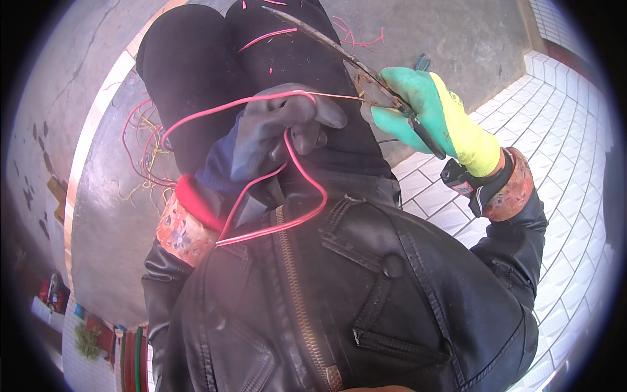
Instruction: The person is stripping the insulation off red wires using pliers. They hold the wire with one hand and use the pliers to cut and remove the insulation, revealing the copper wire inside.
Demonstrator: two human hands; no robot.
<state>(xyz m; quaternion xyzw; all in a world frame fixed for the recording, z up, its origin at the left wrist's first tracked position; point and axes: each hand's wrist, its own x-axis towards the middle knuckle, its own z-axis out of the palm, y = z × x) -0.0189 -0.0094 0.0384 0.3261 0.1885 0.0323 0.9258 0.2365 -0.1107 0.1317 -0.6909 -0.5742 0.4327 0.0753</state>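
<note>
My left hand (284, 127), in a grey and blue coated glove, is closed around a red insulated wire (220, 105) above my lap. The wire loops out on both sides of this fist. From the red end at the knuckles, a bare copper strand (338, 96) runs across to my right hand (416, 110), which wears a green and yellow glove. That hand grips a knife (338, 48) with a long, narrow, stained blade and dark handle. The blade points away to the upper left. The copper reaches the right fingertips beside the blade; whether they pinch it is unclear.
Strips of red insulation (267, 39) lie on my dark trousers. Tangled red and yellow wires (147, 142) are on the concrete floor at left, with red scraps (360, 39) ahead. A teal-handled tool (422, 62) lies beyond my right hand. White tiling (548, 147) borders the right.
</note>
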